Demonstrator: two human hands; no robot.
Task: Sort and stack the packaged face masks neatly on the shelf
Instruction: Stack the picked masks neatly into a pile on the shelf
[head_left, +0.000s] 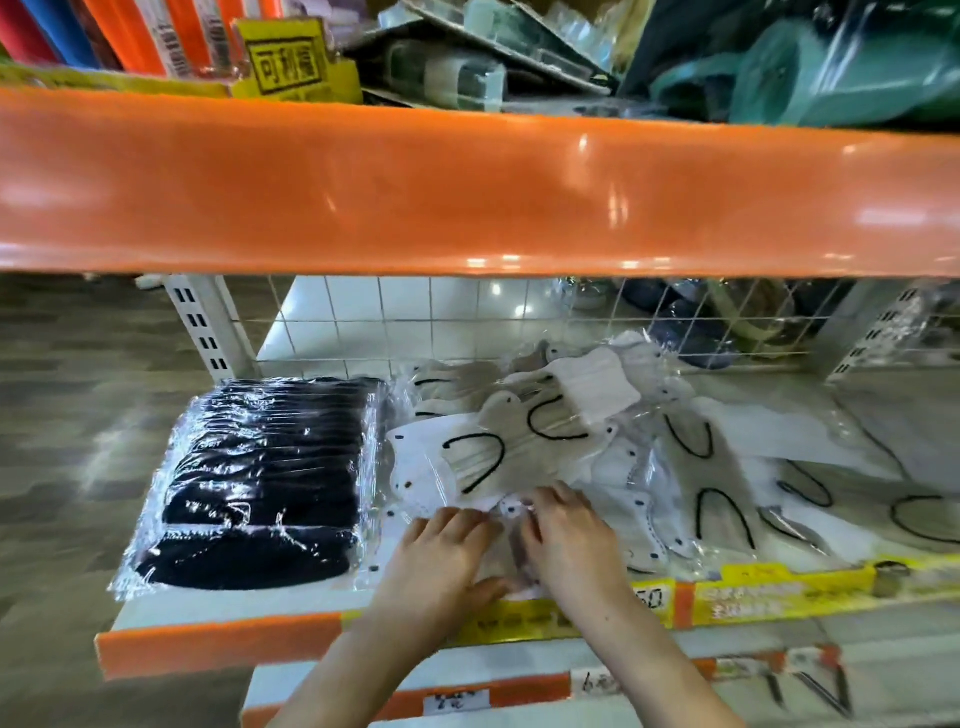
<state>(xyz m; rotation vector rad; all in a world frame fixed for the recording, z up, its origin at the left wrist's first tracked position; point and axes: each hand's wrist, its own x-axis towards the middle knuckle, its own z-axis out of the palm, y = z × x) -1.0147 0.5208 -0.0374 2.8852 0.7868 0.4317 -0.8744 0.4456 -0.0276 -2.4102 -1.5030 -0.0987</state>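
Hands (511, 540) at shelf (218, 613) front edge

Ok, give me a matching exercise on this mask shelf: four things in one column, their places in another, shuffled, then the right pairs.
Things:
1. black mask stack
2. white masks with black ear loops
3. yellow price strip
4. yellow box with black characters

Places:
A. along the shelf's front edge
B. on the upper shelf, above the orange beam
C. at the shelf's left end, neatly piled
D. spread loosely across the shelf's middle and right

Pairs: 1-C, 2-D, 3-A, 4-B
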